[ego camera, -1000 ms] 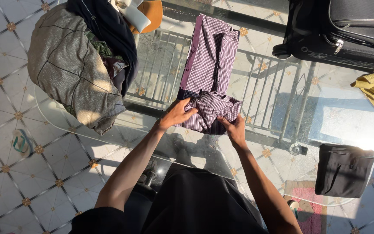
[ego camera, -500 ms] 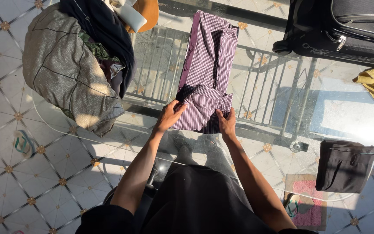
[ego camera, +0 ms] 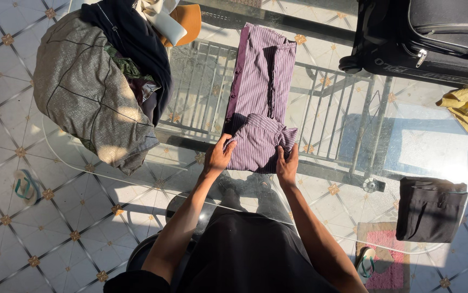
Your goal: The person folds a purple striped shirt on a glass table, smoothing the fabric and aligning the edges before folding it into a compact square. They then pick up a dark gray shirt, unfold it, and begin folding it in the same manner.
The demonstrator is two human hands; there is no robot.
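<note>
Head view: lying lengthwise on the glass-topped bench, purple striped cotton shirt, sides already folded in. Left hand and right hand pinching its near end, turning it up; remaining folds seemingly outstanding.

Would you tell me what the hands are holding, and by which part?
Both hands grip the striped shirt at its folded near end: left hand and right hand.
</note>
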